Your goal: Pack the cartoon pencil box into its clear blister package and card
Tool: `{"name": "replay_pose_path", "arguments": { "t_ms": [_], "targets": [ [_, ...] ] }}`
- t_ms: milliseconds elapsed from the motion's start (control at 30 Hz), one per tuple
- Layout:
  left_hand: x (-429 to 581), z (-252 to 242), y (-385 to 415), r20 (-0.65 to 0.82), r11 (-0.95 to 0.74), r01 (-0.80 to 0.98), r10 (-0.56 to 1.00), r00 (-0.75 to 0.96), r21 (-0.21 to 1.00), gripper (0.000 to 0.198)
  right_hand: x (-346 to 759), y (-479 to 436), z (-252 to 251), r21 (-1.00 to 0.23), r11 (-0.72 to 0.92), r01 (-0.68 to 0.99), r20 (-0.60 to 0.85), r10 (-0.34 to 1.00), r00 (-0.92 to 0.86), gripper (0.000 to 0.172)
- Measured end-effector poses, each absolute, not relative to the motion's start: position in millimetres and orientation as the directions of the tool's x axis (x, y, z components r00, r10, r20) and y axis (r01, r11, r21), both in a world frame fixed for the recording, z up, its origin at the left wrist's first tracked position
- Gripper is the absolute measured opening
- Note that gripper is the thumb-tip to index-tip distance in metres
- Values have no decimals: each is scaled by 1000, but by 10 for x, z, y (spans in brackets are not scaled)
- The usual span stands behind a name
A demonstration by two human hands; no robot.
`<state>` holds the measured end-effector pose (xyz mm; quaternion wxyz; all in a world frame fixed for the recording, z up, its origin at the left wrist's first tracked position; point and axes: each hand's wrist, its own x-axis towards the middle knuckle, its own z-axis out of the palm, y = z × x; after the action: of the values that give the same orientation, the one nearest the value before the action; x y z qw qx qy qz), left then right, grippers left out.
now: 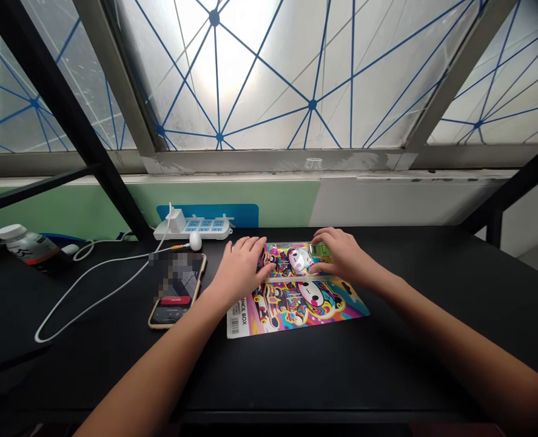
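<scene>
A colourful pencil box (pixel 283 260) with a cartoon figure and a shiny clear surface lies flat across the upper part of a matching printed card (pixel 296 309). The card reads "PENCIL BOX" and has a barcode at its lower left. My left hand (pixel 242 267) grips the box's left end, thumb on its top and fingers over the far edge. At the right end, my right hand (pixel 344 255) holds the box between thumb and fingers, near a green part (pixel 318 249). The hands cover both ends of the box.
Left of my hands, a phone (pixel 175 303) lies on the black desk (pixel 305 376) with a looping white cable (pixel 87 282). Behind it stands a white power strip (pixel 211 229) with a plugged-in charger (pixel 174 221). A white-capped bottle (pixel 30 247) leans at far left; black frame bars (pixel 75 130) flank the desk.
</scene>
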<state>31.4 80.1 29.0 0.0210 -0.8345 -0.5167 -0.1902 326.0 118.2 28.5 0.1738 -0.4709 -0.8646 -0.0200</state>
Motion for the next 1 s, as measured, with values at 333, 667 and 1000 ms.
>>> {"name": "replay_pose_path", "arguments": {
  "t_ms": [333, 667, 1000],
  "targets": [
    [113, 624, 487, 567, -691, 721, 614, 549, 51, 27, 3366, 454, 411, 123, 671, 731, 688, 474, -550, 31],
    [224, 4, -466, 513, -559, 780, 774, 371, 280, 45, 3552, -129, 35, 149, 803, 577, 653, 358, -667, 31],
    [155, -83, -489, 183, -270, 744, 963, 199, 612, 73, 3635, -75, -24, -332, 677, 656, 366, 734, -572, 61]
  ]
}}
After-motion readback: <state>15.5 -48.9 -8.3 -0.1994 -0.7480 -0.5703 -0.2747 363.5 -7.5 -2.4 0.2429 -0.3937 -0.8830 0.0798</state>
